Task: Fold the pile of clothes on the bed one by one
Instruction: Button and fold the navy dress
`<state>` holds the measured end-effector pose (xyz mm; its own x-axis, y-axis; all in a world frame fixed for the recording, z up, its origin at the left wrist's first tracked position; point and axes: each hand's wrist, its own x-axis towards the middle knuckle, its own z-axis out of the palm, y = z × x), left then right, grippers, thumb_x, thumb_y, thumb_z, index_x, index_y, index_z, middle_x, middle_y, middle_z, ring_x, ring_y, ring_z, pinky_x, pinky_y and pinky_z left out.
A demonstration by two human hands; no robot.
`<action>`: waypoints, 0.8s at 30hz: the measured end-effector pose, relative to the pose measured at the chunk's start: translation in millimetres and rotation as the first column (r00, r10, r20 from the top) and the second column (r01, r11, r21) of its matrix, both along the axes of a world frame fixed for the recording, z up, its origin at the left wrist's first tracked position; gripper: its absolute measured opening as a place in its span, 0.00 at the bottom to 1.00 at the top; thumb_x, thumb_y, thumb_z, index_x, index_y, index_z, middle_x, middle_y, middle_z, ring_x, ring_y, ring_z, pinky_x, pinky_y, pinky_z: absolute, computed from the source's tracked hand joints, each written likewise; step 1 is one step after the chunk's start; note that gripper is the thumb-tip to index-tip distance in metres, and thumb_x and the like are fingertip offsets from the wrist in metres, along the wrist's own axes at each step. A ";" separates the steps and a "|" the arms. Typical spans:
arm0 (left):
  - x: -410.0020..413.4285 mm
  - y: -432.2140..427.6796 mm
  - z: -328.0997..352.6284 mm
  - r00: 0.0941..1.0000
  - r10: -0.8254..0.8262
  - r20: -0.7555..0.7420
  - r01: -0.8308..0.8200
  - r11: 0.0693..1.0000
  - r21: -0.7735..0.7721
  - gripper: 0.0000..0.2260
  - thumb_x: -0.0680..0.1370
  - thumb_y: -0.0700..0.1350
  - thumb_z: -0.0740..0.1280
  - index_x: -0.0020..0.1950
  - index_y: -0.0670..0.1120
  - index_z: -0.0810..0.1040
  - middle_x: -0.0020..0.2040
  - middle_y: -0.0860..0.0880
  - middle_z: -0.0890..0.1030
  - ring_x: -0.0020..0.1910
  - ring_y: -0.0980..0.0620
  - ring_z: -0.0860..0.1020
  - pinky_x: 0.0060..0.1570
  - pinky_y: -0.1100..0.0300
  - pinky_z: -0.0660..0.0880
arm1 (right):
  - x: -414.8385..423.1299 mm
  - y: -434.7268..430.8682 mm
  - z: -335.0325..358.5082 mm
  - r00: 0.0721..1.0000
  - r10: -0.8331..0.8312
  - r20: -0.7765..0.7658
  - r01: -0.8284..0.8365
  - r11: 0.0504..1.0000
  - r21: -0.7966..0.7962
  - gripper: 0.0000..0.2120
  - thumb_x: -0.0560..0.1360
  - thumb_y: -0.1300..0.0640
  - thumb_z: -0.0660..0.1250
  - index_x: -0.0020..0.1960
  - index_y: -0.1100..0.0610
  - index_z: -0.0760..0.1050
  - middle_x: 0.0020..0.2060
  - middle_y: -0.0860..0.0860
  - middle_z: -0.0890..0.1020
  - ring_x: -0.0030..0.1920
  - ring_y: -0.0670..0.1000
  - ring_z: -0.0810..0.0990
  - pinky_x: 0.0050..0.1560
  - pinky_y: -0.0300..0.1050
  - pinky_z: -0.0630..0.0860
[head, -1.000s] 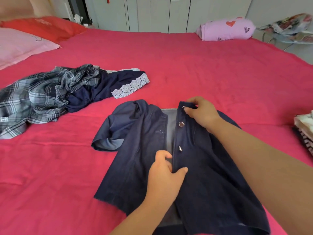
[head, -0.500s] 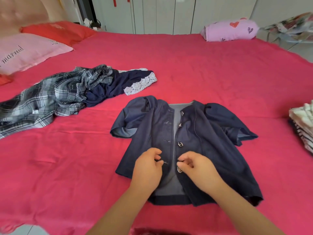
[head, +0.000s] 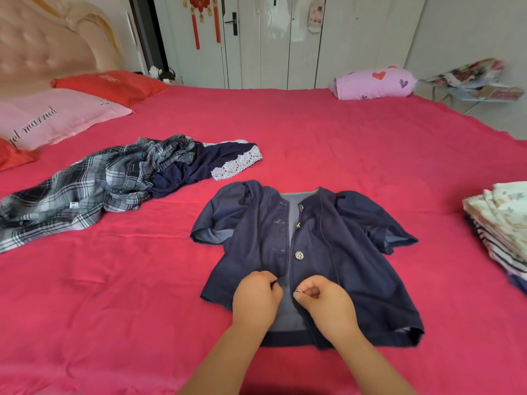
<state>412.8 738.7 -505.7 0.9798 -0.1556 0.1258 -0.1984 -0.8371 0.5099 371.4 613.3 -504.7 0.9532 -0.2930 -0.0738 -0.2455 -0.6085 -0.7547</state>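
A dark blue short-sleeved denim jacket (head: 342, 252) lies flat and front-up on the red bed (head: 313, 132), its front placket parted with metal buttons showing. My left hand (head: 256, 297) pinches the left front edge near the hem. My right hand (head: 325, 302) pinches the right front edge at the lowest button. The two hands are close together. To the left lies a crumpled grey plaid shirt (head: 85, 192) overlapping a navy garment with white lace trim (head: 216, 163).
A stack of folded clothes (head: 502, 226) sits at the bed's right edge. Pink and red pillows (head: 57, 118) lie at the far left by the headboard. A pink heart-print bundle (head: 373, 84) rests at the far edge. Wardrobe doors stand behind.
My right hand came down from the collar to the lower placket beside my left hand. The jacket now lies spread with both sleeves out, and the view has pulled back.
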 end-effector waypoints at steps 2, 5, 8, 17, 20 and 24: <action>-3.1 0.4 5.1 0.999 0.035 -0.009 -0.036 0.966 -0.256 0.08 0.77 0.42 0.63 0.48 0.42 0.81 0.44 0.48 0.81 0.47 0.51 0.77 0.42 0.67 0.66 | 0.7 1.6 2.0 0.999 -0.039 0.006 0.039 0.997 0.066 0.07 0.72 0.56 0.69 0.37 0.47 0.74 0.34 0.43 0.79 0.38 0.40 0.76 0.38 0.32 0.68; -13.6 -5.8 12.5 0.999 -0.004 -0.049 -0.016 0.920 -0.392 0.05 0.75 0.41 0.65 0.44 0.45 0.81 0.37 0.57 0.78 0.41 0.56 0.75 0.39 0.74 0.65 | 1.2 5.9 3.0 0.993 -0.114 0.032 0.105 0.973 0.207 0.04 0.72 0.58 0.70 0.40 0.50 0.77 0.36 0.45 0.81 0.40 0.43 0.78 0.42 0.36 0.72; -19.0 -11.6 13.6 0.995 -0.049 -0.091 0.006 0.905 -0.426 0.06 0.75 0.40 0.65 0.42 0.50 0.79 0.37 0.58 0.77 0.40 0.59 0.75 0.39 0.75 0.66 | 1.6 7.4 4.1 0.985 -0.166 0.052 0.142 0.941 0.307 0.04 0.71 0.59 0.71 0.39 0.52 0.79 0.36 0.46 0.82 0.41 0.44 0.79 0.46 0.41 0.75; -10.0 -2.5 10.6 0.977 -0.163 -0.134 0.094 0.905 -0.414 0.09 0.75 0.40 0.65 0.40 0.52 0.81 0.29 0.56 0.77 0.31 0.63 0.76 0.40 0.71 0.71 | 6.0 1.7 -8.2 0.982 -0.152 0.109 0.110 0.942 0.316 0.12 0.68 0.66 0.71 0.33 0.50 0.79 0.30 0.45 0.82 0.34 0.37 0.77 0.38 0.27 0.71; -5.7 -0.5 4.9 0.971 -0.183 -0.154 0.096 0.888 -0.449 0.12 0.75 0.37 0.66 0.38 0.54 0.80 0.29 0.55 0.78 0.28 0.61 0.76 0.37 0.68 0.74 | 8.3 -1.4 -11.4 0.985 -0.145 0.092 0.099 0.918 0.384 0.12 0.67 0.67 0.70 0.34 0.51 0.80 0.30 0.48 0.83 0.30 0.38 0.77 0.37 0.29 0.72; 2.0 -5.6 -1.0 0.983 -0.137 -0.118 0.073 0.898 -0.435 0.14 0.70 0.38 0.72 0.34 0.57 0.76 0.36 0.52 0.81 0.36 0.62 0.77 0.40 0.73 0.71 | 12.4 -6.0 -7.9 0.992 -0.116 0.047 0.071 0.833 0.549 0.11 0.72 0.68 0.68 0.38 0.54 0.83 0.34 0.50 0.85 0.36 0.44 0.83 0.38 0.33 0.77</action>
